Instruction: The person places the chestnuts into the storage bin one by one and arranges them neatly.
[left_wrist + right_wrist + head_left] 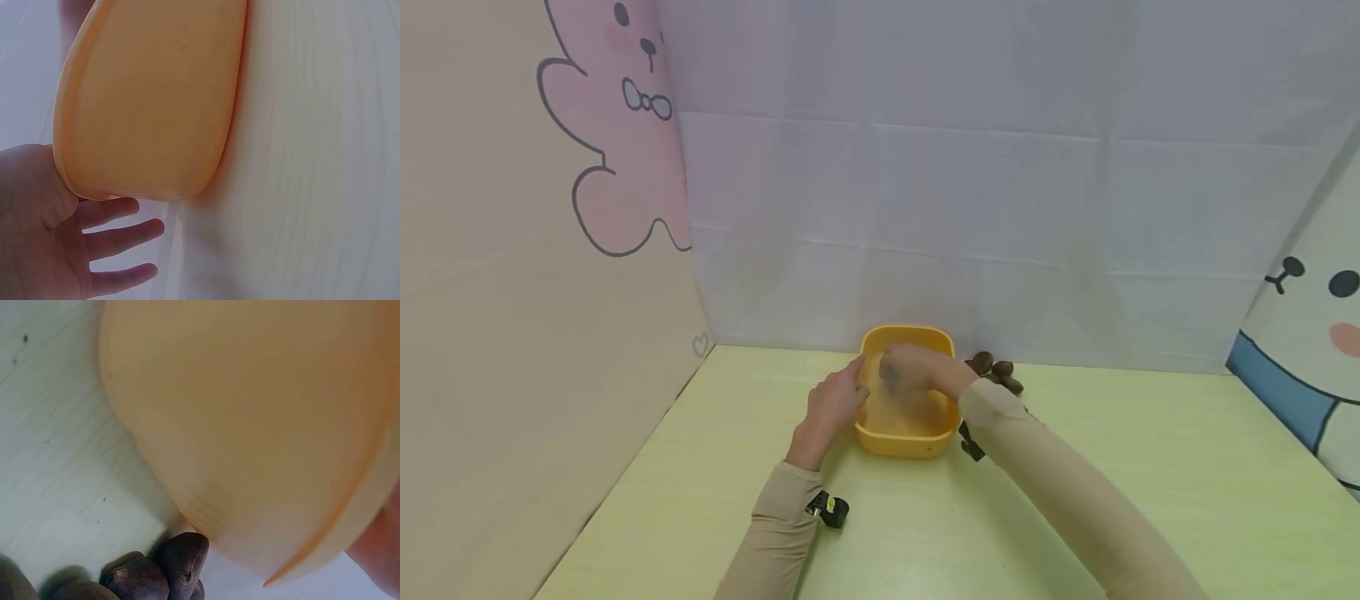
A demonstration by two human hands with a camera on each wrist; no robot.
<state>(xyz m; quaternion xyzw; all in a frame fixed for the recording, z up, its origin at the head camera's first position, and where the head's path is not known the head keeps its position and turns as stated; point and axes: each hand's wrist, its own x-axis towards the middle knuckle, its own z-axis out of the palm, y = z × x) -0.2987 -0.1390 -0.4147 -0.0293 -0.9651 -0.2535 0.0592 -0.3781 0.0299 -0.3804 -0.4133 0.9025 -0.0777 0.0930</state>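
A yellow plastic basin (906,447) stands on the table by the back wall. My left hand (835,400) holds its left rim, thumb at the inner side; in the left wrist view the hand's other fingers (125,240) extend past the basin's end. Inside the basin, my right hand (917,367) has curled fingers around a small dark grey thing (891,377), too blurred to name. Only a bit of that hand (381,550) shows beyond the rim in the right wrist view, where the basin wall (250,425) hides the rest.
Several dark brown, rounded, nut-like pieces (1002,367) lie right of the basin, and one touches or nearly touches its wall in the right wrist view. A pale wall covering (925,208) rises behind. Small dark specks dot the light table (1135,467).
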